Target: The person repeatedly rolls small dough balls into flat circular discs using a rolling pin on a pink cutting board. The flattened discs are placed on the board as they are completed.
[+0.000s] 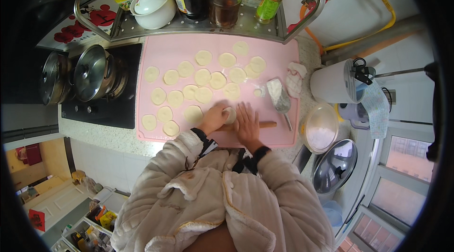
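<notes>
On a pink silicone mat [220,43] lie several flat, round dough wrappers [203,77], a few overlapping. My left hand [214,118] pinches the edge of a small dough disc [230,115] near the mat's front edge. Just right of it, my right hand [247,124] lies flat, palm down, over a wooden rolling pin [267,124], whose right end sticks out. A small piece of dough [257,92] sits farther back on the mat. Beside it a metal scoop [282,103] holds white flour [275,88].
A metal rack [198,31] with bottles and a white lidded pot [153,7] stands behind the mat. Glass-lidded pots [93,73] are on the stove at left. A crumpled cloth [295,79], a white bin [333,80] and a plastic tub of white powder [321,129] are at right.
</notes>
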Motion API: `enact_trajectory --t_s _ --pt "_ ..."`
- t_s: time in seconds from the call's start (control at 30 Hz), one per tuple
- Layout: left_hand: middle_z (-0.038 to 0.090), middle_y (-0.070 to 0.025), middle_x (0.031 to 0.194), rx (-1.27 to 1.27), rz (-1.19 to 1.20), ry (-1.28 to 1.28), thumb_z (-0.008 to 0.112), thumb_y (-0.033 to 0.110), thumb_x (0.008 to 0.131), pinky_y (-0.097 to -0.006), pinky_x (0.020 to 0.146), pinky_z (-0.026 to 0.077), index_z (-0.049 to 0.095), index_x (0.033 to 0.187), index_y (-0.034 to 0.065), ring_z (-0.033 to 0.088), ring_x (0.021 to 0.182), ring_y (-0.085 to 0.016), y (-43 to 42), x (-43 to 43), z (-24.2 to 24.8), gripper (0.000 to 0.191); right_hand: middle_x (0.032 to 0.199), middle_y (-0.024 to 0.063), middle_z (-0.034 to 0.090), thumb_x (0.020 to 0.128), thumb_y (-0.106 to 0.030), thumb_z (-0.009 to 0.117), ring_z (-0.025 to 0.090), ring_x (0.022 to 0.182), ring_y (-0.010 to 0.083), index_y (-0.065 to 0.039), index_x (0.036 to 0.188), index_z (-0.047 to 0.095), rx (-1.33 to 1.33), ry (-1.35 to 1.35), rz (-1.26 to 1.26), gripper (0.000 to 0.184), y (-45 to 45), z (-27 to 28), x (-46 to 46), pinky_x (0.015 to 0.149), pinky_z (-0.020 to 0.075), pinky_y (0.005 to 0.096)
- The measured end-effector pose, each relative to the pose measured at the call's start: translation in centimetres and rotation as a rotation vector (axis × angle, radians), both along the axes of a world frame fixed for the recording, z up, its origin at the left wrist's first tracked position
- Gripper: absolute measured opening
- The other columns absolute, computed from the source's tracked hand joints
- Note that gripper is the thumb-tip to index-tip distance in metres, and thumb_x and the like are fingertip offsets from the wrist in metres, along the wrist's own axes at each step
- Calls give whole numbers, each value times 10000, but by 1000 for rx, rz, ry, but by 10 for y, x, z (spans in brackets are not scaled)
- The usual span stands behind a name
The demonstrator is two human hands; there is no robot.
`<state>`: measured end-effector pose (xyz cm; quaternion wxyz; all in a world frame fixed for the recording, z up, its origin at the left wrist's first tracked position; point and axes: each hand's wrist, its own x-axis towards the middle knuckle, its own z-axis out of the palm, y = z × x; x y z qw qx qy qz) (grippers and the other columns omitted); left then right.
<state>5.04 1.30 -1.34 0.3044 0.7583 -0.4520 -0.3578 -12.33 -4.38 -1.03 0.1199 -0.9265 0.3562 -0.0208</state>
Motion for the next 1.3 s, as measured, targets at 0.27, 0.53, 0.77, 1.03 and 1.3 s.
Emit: enact_trajectory --t_s 0.27,0.53,0.77,1.03,1.3 --pt "678 -173 939 -212 -52 -87 619 165 891 -422 773 517 671 997 68 640 867 -361 -12 9 -11 153 1562 88 320 977 -295 430 245 1461 267 -90 1492 347 -67 -87 -24 561 -19 -5 19 1167 146 555" --pt "682 -160 933 12 42 181 601 168 903 -394 745 518 672 1012 51 655 829 -314 9 13 -8 175 1575 70 297 967 -308 428 234 1468 254 -102 1497 339 14 -10 22 575 9 1 -9 1161 154 560" --pt "673 -165 861 -257 -120 -191 672 203 852 -407 722 514 692 982 60 629 796 -370 -9 9 -6 194 1568 72 309 969 -309 441 246 1459 256 -116 1494 350 -147 -37 3 567 -37 -5 36 1157 149 573" --pt "681 -175 905 -10 148 214 614 189 879 -406 746 520 658 1033 44 658 850 -341 7 15 -6 216 1573 50 311 983 -327 409 237 1465 249 -126 1507 328 138 12 90 567 21 3 -21 1172 136 533" --pt "671 -141 876 -93 -209 -165 642 182 840 -444 738 500 705 904 96 624 826 -360 -13 10 -3 124 1580 42 292 970 -302 437 226 1468 255 -128 1499 343 -145 -96 40 565 -46 -3 45 1160 129 581"
